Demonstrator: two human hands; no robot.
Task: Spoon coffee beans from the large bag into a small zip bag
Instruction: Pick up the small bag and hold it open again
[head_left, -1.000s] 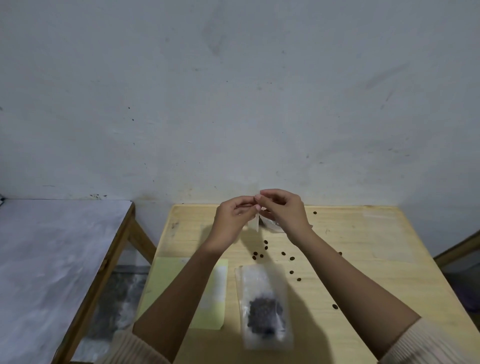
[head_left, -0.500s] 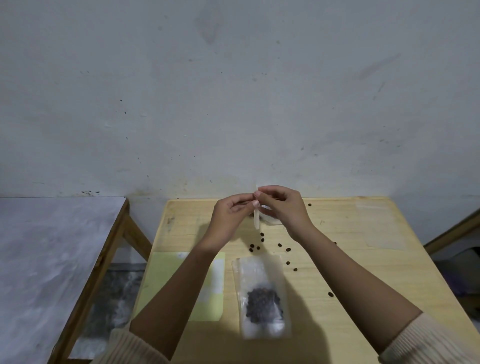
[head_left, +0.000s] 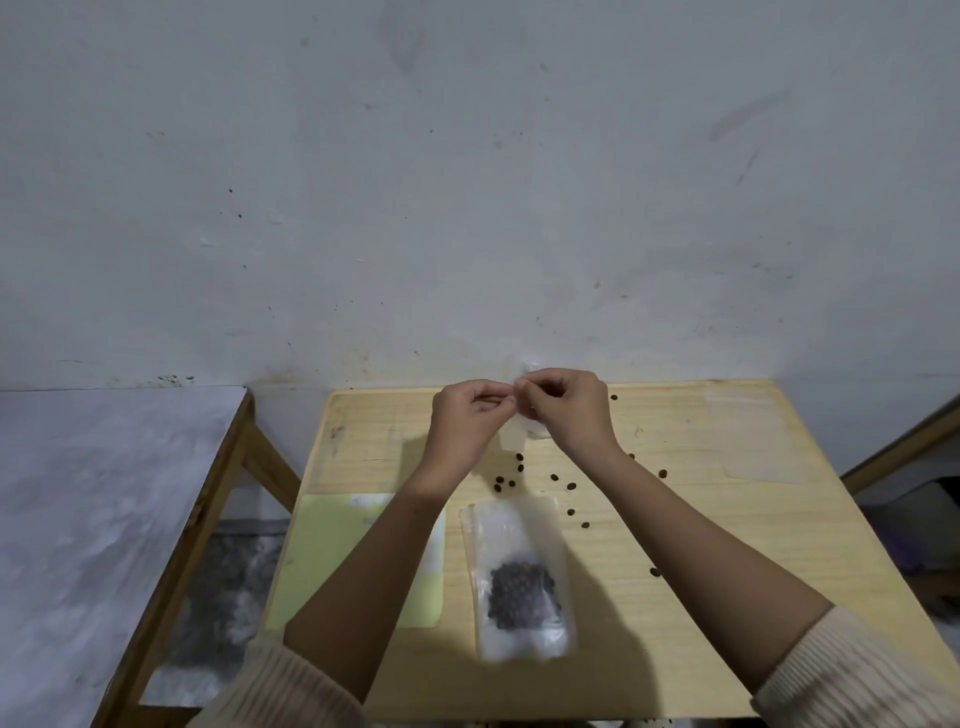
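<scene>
From the head view, both hands are raised over the far half of the wooden table, fingertips meeting. The left hand and right hand each have fingers curled and pinch the top of the small bag, a translucent pouch that hangs between them, its lower edge just above the tabletop; whether its mouth is parted is too blurred to tell. The large bag lies flat on the table nearer the person, between the 2 forearms, with a dark clump of beans in its lower half. Loose beans are scattered on the wood below the hands and to the right, a few near the far edge. A yellow sheet lies to the left of the large bag, partly under the left forearm. A clear flat sheet or bag rests near the far right corner. A grey-topped table stands to the left, apart from the wooden one.
</scene>
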